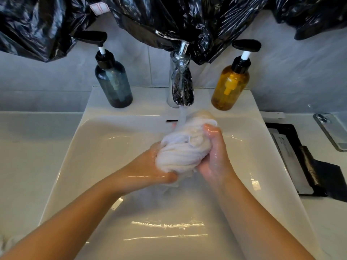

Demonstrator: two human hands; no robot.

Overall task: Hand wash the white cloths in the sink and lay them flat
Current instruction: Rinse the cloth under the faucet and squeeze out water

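Cloth [185,150], one white wet bundle, is squeezed tight between the left hand [150,170] and right hand [214,156] over the sink [78,147]. Water runs on it from one tap [181,81]. Two pump bottles, blue [112,83] and yellow [230,85], stand beside the tap.

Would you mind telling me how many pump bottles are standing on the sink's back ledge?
2. The dark blue bottle stands left of the tap, the amber bottle right of it. Nothing suggests a hidden third, though black plastic bags hang above.
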